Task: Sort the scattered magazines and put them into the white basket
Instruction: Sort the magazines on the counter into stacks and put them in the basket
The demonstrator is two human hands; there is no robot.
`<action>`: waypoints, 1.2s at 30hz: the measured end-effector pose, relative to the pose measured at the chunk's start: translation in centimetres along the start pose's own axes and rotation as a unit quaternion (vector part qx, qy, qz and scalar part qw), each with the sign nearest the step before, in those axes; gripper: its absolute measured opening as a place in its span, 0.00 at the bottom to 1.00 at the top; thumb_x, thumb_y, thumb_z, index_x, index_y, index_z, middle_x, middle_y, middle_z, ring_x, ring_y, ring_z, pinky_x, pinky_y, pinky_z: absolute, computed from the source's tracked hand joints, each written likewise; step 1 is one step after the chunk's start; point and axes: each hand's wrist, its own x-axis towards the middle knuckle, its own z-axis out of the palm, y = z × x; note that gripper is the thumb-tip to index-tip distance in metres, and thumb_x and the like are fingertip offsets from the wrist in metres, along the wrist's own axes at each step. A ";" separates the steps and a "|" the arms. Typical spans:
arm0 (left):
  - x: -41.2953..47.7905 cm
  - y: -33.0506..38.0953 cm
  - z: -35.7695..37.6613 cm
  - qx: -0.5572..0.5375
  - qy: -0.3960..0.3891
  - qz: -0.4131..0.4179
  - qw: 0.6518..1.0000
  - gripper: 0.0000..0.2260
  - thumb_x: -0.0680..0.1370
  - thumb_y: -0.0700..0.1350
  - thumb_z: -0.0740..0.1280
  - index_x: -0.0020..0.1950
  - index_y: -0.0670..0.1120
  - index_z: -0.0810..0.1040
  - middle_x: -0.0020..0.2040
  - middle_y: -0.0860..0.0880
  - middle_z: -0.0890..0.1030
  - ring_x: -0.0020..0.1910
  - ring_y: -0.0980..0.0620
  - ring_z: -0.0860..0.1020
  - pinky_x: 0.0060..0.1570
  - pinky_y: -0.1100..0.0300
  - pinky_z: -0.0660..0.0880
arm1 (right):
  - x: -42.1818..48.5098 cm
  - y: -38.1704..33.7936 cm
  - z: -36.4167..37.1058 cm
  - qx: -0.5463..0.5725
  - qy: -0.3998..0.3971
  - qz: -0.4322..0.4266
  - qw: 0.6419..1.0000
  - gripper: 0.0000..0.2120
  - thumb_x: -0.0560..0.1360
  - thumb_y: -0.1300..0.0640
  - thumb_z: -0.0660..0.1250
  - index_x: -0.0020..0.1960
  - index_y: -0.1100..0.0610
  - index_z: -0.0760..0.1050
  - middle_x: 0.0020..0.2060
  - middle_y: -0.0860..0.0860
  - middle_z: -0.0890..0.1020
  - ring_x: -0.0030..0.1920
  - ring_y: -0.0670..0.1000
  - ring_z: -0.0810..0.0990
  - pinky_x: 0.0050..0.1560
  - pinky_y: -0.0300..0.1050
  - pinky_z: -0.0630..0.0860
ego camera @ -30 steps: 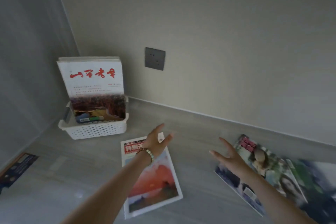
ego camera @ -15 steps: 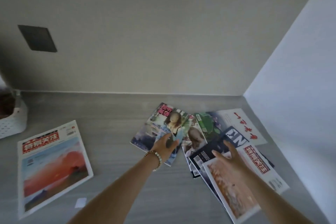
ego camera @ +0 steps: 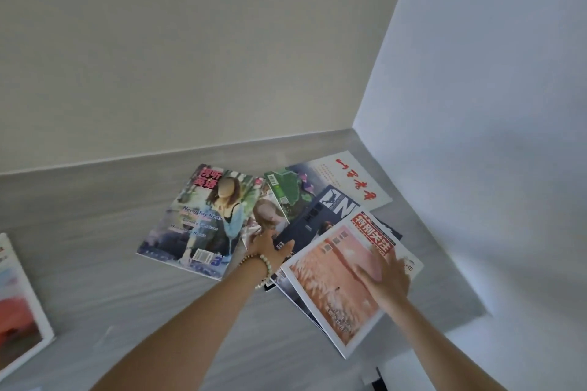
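While the right hand is pressing flat, fingers straight, on the orange-covered magazine at lower right, the left hand is lying spread open on the fanned pile at mid-frame. Thin and glossy, the magazines are probably going to flop and slide, so gripping them by the spines looks safest. A grey wood-grain bench is carrying them.

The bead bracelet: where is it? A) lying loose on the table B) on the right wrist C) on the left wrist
C: the bead bracelet sits round the wrist just behind the left hand; the right hand's wrist is bare.
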 end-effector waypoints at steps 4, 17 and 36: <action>0.3 0.2 0.5 -0.005 -0.048 0.011 0.999 0.24 0.74 0.58 0.65 0.62 0.41 0.72 0.50 0.46 0.79 0.49 0.46 0.77 0.53 0.57 0.73 | -0.5 -0.9 0.8 -0.013 -0.021 -0.064 0.998 0.58 0.47 0.17 0.28 0.74 0.38 0.42 0.75 0.46 0.36 0.75 0.56 0.35 0.73 0.59 0.38; -2.1 -3.8 0.2 -0.055 0.059 0.059 0.995 0.15 0.76 0.50 0.65 0.61 0.48 0.74 0.48 0.51 0.77 0.46 0.53 0.78 0.49 0.55 0.78 | -2.7 -7.7 5.5 0.005 -0.076 -0.253 0.965 0.23 0.77 0.36 0.40 0.71 0.32 0.40 0.72 0.41 0.32 0.73 0.50 0.28 0.69 0.53 0.27; -2.7 -4.1 -3.9 -0.094 0.142 0.055 0.984 0.27 0.76 0.50 0.65 0.73 0.49 0.60 0.73 0.48 0.64 0.71 0.47 0.63 0.69 0.49 0.64 | -1.3 -5.8 0.8 0.269 0.072 -0.024 0.960 0.28 0.75 0.50 0.67 0.70 0.59 0.65 0.71 0.57 0.66 0.72 0.57 0.63 0.72 0.54 0.60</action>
